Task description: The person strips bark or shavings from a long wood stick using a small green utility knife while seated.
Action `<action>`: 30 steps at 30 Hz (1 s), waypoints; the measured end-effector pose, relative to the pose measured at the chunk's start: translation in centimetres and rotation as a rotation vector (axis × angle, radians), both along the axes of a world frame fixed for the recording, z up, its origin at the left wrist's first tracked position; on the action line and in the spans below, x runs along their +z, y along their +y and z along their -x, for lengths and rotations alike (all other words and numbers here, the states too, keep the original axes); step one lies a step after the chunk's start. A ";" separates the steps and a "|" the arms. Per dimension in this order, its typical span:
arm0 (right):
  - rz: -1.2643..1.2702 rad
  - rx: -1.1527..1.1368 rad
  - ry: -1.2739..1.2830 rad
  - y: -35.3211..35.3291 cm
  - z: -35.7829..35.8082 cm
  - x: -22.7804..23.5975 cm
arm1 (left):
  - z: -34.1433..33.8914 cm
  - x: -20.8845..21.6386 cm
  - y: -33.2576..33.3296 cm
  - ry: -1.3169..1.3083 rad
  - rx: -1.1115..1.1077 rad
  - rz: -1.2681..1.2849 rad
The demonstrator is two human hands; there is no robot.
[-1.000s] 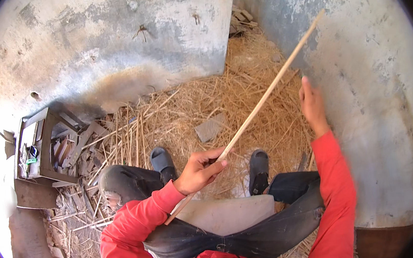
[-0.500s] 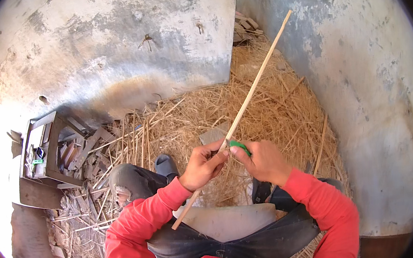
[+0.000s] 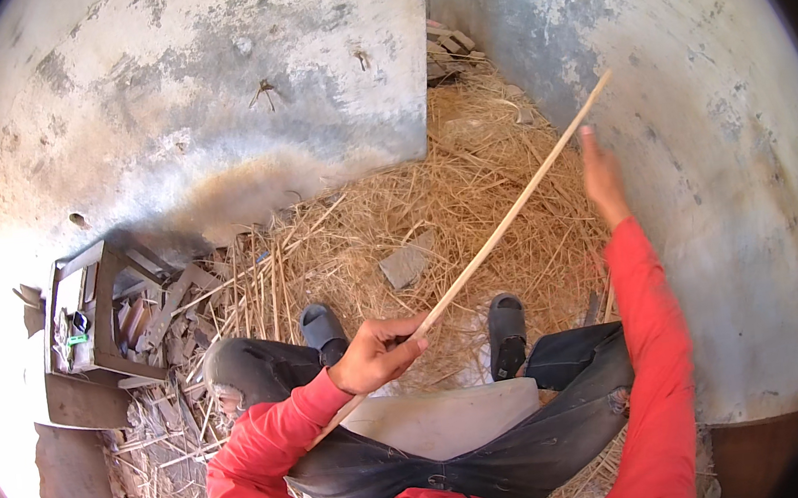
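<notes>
- Running slantwise from beside the left forearm, the stick [image 3: 515, 209] points away from the body and to the right, its long axis tilted across the front of the lap.
- Gripping it near its lower end is the left hand [image 3: 378, 355], fingers closed around the shaft, thumb laid along it; most of the length sticks out past this grip.
- Lying near the far end is the right hand [image 3: 603, 176], on the right side of the stick and just beside it; the far tip reaches beyond its fingertips. Whether the two touch, I cannot tell.
- Blurred and turned edge-on, the right hand hides its palm, so I cannot tell whether it is wide, narrow or holding something.
- Nearer to the lower end is the left hand; nearer to the tip, the right.
- Counting: one held stick, two hands, two slippers [image 3: 322, 325], one grey slab [image 3: 407, 260] on the floor's straw [image 3: 496, 163], one pale pad [image 3: 445, 422] between the legs.
- Standing at the left is one small worktop [image 3: 106, 349]; one green item [image 3: 77, 339] lies toward its near right corner, with other small things too unclear to count.
- Heaped by the worktop's right edge are scraps [image 3: 174, 304], too tangled to number.
</notes>
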State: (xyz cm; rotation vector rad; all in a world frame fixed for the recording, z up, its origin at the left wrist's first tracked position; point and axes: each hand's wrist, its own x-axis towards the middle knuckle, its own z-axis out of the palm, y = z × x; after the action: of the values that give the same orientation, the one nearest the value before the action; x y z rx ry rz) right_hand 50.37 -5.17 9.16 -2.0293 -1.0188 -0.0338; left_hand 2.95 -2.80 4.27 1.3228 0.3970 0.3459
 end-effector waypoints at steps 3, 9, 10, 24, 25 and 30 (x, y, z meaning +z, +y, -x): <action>-0.048 0.021 0.298 -1.0 -0.1 0.2 | 0.6 -0.7 0.3 -0.066 0.018 0.027; -0.082 0.393 0.544 -2.1 11.3 2.9 | -0.3 -0.1 1.5 -0.098 0.057 0.140; -0.064 0.453 0.548 -1.8 12.3 2.7 | -0.5 0.0 1.5 -0.111 0.054 0.134; -0.136 0.563 0.978 -1.1 17.5 0.9 | -1.2 0.5 1.1 -0.085 -0.110 0.203; -0.147 0.568 1.013 -1.3 18.0 0.5 | -1.3 0.5 1.1 -0.089 -0.128 0.210; -0.133 0.596 1.012 -1.3 18.6 -0.5 | -1.6 0.3 0.8 -0.098 -0.168 0.126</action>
State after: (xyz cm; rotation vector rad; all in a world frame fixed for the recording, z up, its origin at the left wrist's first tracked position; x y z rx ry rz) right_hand 31.77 -6.49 8.65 -1.2486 -0.8430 1.0859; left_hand 4.59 -2.01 4.57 1.2022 0.2194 0.2398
